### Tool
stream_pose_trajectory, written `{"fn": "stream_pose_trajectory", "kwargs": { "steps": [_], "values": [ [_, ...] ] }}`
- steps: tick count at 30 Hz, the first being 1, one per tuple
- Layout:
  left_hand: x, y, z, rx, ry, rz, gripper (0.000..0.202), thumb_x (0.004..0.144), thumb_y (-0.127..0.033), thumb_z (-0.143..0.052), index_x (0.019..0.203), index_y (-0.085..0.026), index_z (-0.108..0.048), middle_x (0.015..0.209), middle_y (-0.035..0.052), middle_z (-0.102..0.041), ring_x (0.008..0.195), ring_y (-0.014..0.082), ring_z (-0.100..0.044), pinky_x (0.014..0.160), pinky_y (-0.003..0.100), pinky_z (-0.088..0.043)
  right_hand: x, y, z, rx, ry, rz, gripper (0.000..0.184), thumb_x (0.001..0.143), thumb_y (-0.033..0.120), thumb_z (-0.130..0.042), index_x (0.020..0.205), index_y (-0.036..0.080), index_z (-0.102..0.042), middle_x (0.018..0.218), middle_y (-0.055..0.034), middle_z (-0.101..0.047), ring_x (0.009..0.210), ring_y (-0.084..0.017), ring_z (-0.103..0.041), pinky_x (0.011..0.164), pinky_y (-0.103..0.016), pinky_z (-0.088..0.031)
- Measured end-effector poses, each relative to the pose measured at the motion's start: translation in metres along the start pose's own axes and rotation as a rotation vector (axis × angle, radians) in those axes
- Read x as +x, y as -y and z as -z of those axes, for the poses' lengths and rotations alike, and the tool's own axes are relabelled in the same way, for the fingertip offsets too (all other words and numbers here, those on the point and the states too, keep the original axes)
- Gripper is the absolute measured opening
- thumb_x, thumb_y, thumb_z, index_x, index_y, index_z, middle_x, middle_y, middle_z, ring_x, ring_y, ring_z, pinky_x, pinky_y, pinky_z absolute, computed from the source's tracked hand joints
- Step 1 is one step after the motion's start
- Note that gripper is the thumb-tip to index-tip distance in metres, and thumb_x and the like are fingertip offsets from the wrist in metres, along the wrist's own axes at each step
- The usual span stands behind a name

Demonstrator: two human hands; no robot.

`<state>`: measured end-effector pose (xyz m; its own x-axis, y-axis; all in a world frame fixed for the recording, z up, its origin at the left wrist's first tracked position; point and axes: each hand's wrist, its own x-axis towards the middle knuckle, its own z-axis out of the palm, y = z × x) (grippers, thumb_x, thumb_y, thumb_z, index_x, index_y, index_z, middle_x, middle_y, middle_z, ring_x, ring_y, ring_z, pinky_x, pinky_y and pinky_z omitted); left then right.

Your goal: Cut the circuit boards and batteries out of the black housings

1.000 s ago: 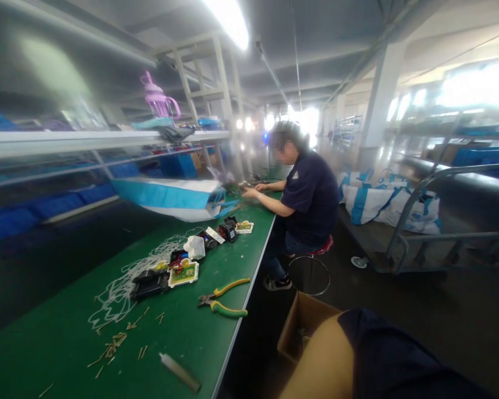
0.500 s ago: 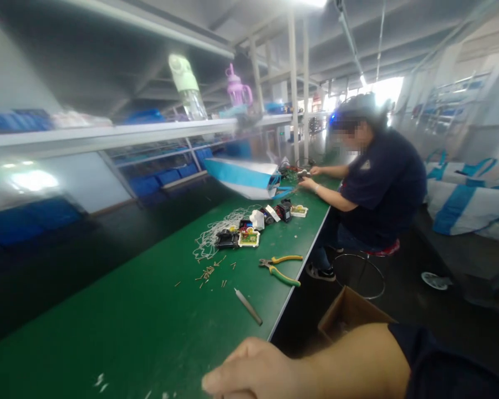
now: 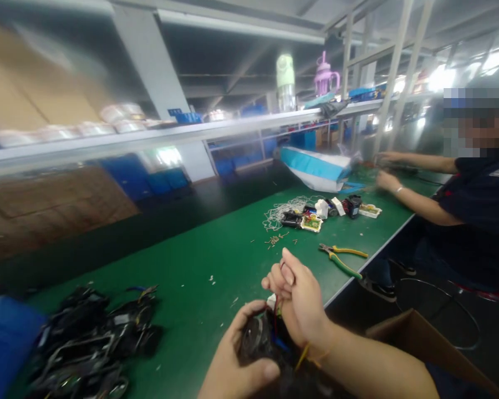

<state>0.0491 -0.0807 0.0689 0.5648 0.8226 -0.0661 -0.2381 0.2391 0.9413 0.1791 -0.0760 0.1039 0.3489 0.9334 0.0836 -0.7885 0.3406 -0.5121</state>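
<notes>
My left hand [image 3: 228,363] is wrapped round a black plastic device [image 3: 255,339] with a rounded part and loose red, blue and yellow wires, low at the front edge. My right hand [image 3: 301,296] is just above and beside it, its fingers curled closed; what they grip, if anything, is hidden. Beyond them lie diagonal cutters [image 3: 343,257] with yellow and green handles, and a scatter of small brass-coloured screws [image 3: 275,240]. Farther back stand opened black units and a white-framed circuit board [image 3: 311,223] beside a tangle of thin white cord [image 3: 285,213].
A pile of black parts [image 3: 100,343] lies at the left beside a blue bag [image 3: 8,338]. A shelf [image 3: 216,128] with bottles runs above the green table [image 3: 183,249]. A co-worker [image 3: 482,183] sits at the right. A cardboard box [image 3: 424,343] stands below the table's edge.
The view has swung left, bringing the black pile into sight. My left hand and the black device have appeared. My right hand shows higher; the grey pen-like tool on the table is no longer visible.
</notes>
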Motion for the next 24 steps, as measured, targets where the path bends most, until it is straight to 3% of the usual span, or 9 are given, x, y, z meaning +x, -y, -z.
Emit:
{"fn": "stream_pose_trajectory", "kwargs": {
  "steps": [4, 8, 13, 16, 18, 21, 24],
  "values": [
    [-0.003, -0.005, 0.007, -0.07, 0.124, 0.019, 0.077, 0.049, -0.025, -0.086, 0.119, -0.017, -0.055, 0.118, 0.0131, -0.06, 0.11, 0.0309, -0.055, 0.097, 0.04, -0.04, -0.001, 0.0, -0.01, -0.076, -0.009, 0.082, 0.045, 0.091, 0.04, -0.048, 0.053, 0.019, -0.034, 0.042, 0.0086, -0.031, 0.044, -0.009, -0.026, 0.066, -0.028, -0.039],
    [-0.008, -0.011, 0.008, -0.075, 0.217, -0.054, 0.079, 0.05, -0.015, -0.085, 0.121, -0.018, -0.053, 0.125, 0.0114, -0.055, 0.122, 0.0299, -0.046, 0.104, 0.039, -0.032, -0.002, 0.002, -0.018, -0.035, -0.098, 0.143, 0.044, 0.092, 0.04, -0.047, 0.055, 0.019, -0.035, 0.044, 0.0087, -0.032, 0.044, -0.009, -0.027, 0.069, -0.029, -0.04],
    [-0.011, -0.012, 0.004, 0.012, 0.207, -0.095, 0.085, 0.049, -0.021, -0.087, 0.124, -0.023, -0.048, 0.123, 0.0083, -0.054, 0.115, 0.027, -0.049, 0.097, 0.035, -0.037, -0.008, -0.011, -0.022, -0.092, -0.123, 0.146, 0.046, 0.092, 0.04, -0.047, 0.052, 0.019, -0.035, 0.043, 0.0078, -0.033, 0.043, -0.009, -0.028, 0.064, -0.027, -0.04],
    [-0.012, -0.013, 0.002, 0.122, 0.156, -0.119, 0.068, 0.056, -0.03, -0.084, 0.115, -0.021, -0.052, 0.111, 0.0061, -0.056, 0.103, 0.0224, -0.053, 0.088, 0.03, -0.04, -0.009, -0.016, -0.021, -0.077, -0.126, 0.156, 0.047, 0.089, 0.042, -0.051, 0.051, 0.019, -0.037, 0.043, 0.0074, -0.035, 0.043, -0.009, -0.031, 0.06, -0.027, -0.039],
    [-0.012, -0.017, 0.0, 0.133, 0.091, -0.16, 0.057, 0.059, -0.036, -0.082, 0.106, -0.021, -0.054, 0.103, 0.0044, -0.055, 0.093, 0.0193, -0.054, 0.081, 0.027, -0.042, -0.009, -0.011, -0.019, 0.005, -0.105, 0.111, 0.044, 0.086, 0.043, -0.057, 0.053, 0.019, -0.039, 0.046, 0.0069, -0.04, 0.046, -0.009, -0.037, 0.062, -0.027, -0.04],
    [-0.014, -0.026, 0.001, 0.005, -0.015, -0.246, 0.053, 0.059, -0.039, -0.081, 0.1, -0.023, -0.052, 0.104, 0.0028, -0.05, 0.089, 0.0181, -0.054, 0.077, 0.028, -0.044, -0.013, 0.005, -0.012, 0.159, 0.018, -0.092, 0.043, 0.08, 0.042, -0.065, 0.053, 0.019, -0.039, 0.054, 0.005, -0.049, 0.056, -0.011, -0.049, 0.069, -0.028, -0.043],
    [-0.021, -0.031, 0.005, -0.076, 0.015, -0.19, 0.051, 0.06, -0.043, -0.079, 0.1, -0.026, -0.051, 0.094, 0.0016, -0.051, 0.078, 0.0163, -0.055, 0.069, 0.028, -0.046, -0.02, 0.017, -0.002, 0.239, 0.141, -0.282, 0.043, 0.081, 0.04, -0.064, 0.053, 0.019, -0.039, 0.062, 0.0021, -0.058, 0.066, -0.013, -0.058, 0.079, -0.029, -0.043]
  ]
}}
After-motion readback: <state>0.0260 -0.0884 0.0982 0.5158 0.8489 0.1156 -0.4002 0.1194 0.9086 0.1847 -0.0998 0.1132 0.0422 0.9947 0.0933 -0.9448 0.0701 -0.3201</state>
